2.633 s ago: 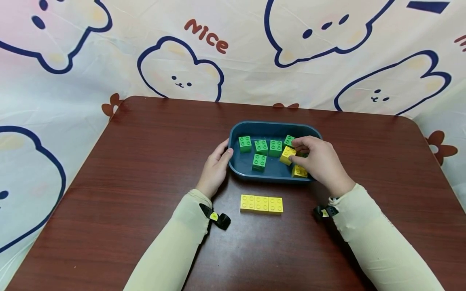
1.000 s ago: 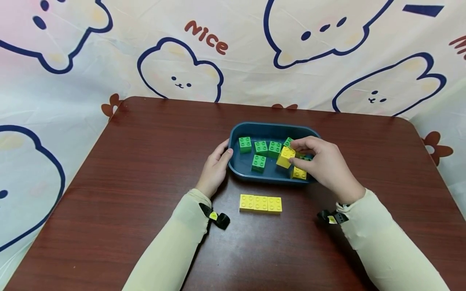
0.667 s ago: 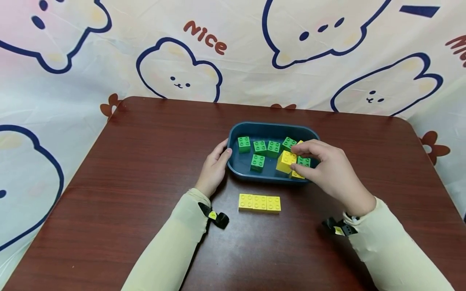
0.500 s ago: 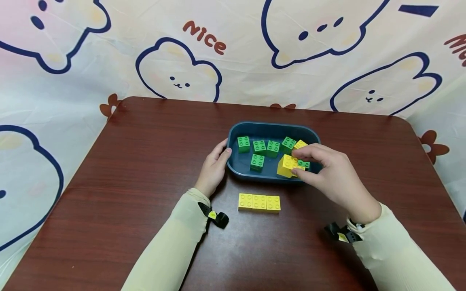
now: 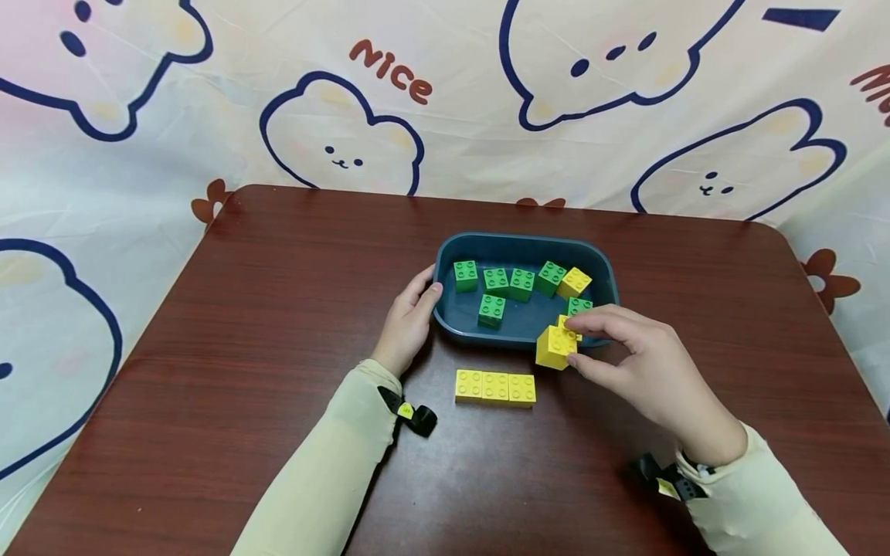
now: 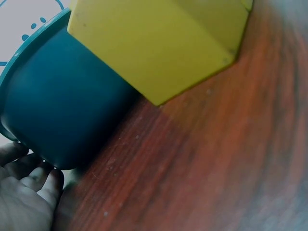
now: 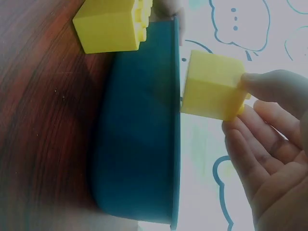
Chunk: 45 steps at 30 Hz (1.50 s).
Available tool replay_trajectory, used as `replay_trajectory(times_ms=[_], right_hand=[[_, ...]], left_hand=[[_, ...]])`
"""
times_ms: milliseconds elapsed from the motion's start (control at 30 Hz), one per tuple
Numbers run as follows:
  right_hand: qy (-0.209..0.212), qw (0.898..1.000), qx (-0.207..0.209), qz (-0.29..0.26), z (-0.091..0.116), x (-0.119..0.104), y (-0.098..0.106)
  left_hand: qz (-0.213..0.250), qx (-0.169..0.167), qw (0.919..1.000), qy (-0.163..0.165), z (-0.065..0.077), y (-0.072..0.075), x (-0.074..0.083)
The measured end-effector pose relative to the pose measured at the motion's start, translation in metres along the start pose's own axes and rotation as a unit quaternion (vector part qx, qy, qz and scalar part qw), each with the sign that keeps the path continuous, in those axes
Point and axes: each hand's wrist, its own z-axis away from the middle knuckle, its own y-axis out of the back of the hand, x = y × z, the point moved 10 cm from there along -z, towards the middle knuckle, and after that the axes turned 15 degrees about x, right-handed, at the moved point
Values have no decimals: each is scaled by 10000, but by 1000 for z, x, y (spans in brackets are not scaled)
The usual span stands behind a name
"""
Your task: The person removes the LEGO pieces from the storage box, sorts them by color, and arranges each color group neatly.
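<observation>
My right hand (image 5: 643, 359) pinches a yellow toy building brick (image 5: 555, 347) between thumb and fingertips, over the near rim of a dark blue tray (image 5: 455, 309). In the right wrist view this held brick (image 7: 214, 84) appears above the rim level. My left hand (image 5: 408, 320) holds the tray's left end, thumb at the rim and fingers along the outside. Inside the tray lie several green bricks (image 5: 491, 311) and a yellow brick (image 5: 574, 283); another yellow one is mostly hidden behind the held brick. Three yellow bricks (image 5: 495, 388) stand in a row before the tray.
The brown wooden table (image 5: 292, 270) carries the tray and the row of bricks. Behind it hangs a pale cloth (image 5: 466, 100) with cartoon outlines. The row's end brick (image 6: 159, 48) looms large in the left wrist view.
My right hand has lifted the yellow brick from among those in the tray and brought it toward me, to the near rim. The left hand stays at the tray's left end.
</observation>
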Motion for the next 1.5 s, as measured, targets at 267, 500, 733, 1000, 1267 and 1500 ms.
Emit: replay_trajectory(times_ms=[267,500,733,1000,1267,1500], right_hand=[[115,9999,-14,-104,9,0,0],[111,9998,-46,-181,15,4,-4],[68,9994,-329,-112,19,10,-16],[42,9986,-536,32,24,17,-24],[-68,9959,-905,12,29,23,-39],[-210,9922,-1230,18,33,28,-49]], left_hand=[[-66,44,10000,-43,-1,1,0],[-106,64,9999,-120,-1,2,1],[-124,76,9998,-124,-2,2,0],[-110,41,9999,-97,-2,0,-1],[-85,50,9999,-52,-2,1,-2],[-77,42,9999,-69,-3,0,-1]])
